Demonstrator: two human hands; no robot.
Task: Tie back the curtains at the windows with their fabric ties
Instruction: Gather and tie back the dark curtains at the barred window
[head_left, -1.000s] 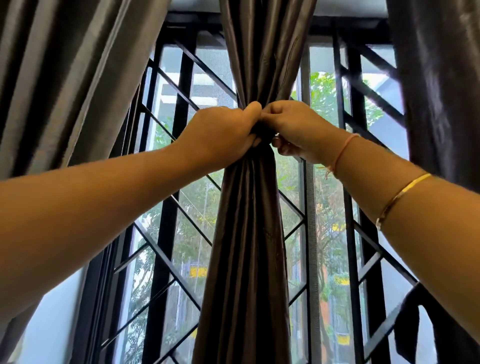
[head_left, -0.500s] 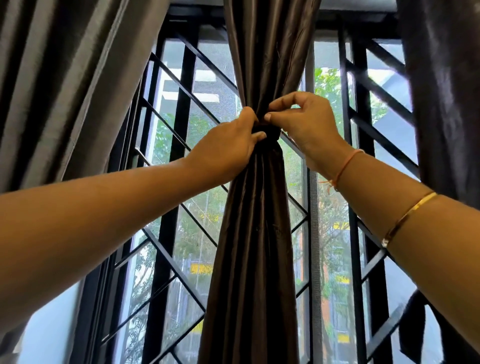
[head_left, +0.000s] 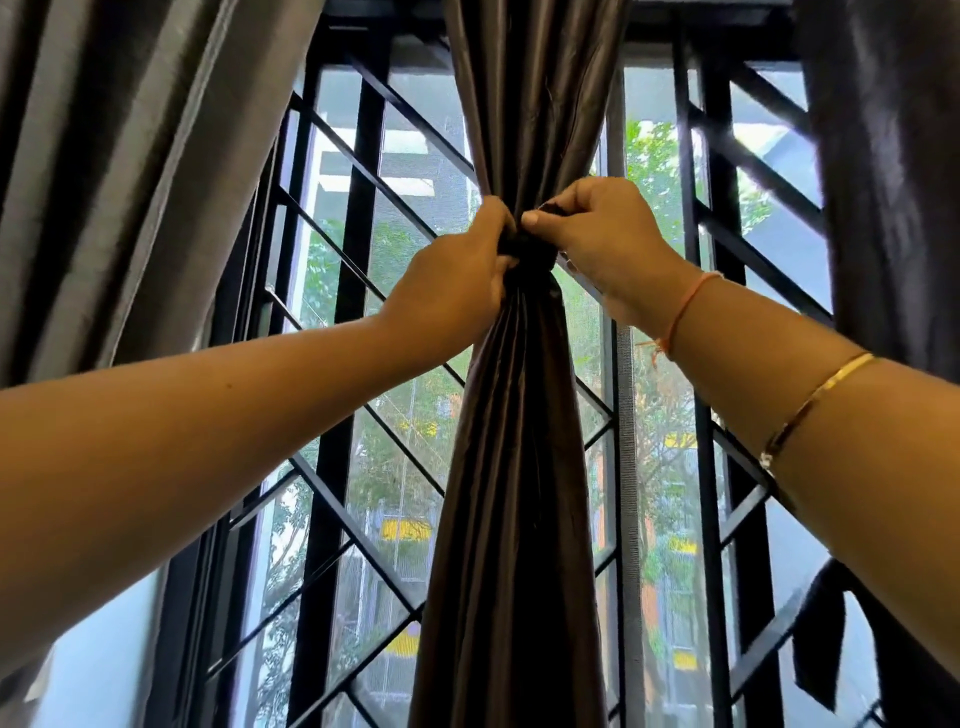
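Head camera looks up at a dark brown, shiny satin curtain (head_left: 511, 467) that hangs in the middle of the view, in front of a window with black metal bars in a diamond pattern (head_left: 363, 322). This curtain is gathered into one narrow bundle with many long vertical folds; it is wide at the top, very tight at the waist, and it spreads again below. At the tight place a dark fabric tie (head_left: 530, 254) goes around the bundle. It looks almost black and sits between the two hands; its ends are hidden by the fingers, so the form of the knot cannot be told.

Left hand (head_left: 452, 280) comes from the lower left with the arm stretched out and rising. Its fingers are closed on the left side of the tie, with the thumb on top, touching the fabric. Right hand (head_left: 602, 239) comes from the right side, a little higher. Its thumb and forefinger are pinched together on the upper part of the tie, and the other fingers are curled under. The fingertips of both hands almost meet over the bundle.

On the right wrist there is a thin orange thread bracelet (head_left: 685, 312), and further down the forearm a narrow gold bangle (head_left: 815, 410). A grey pleated curtain (head_left: 130, 156) hangs at the far left and another dark curtain (head_left: 883, 182) at the far right.
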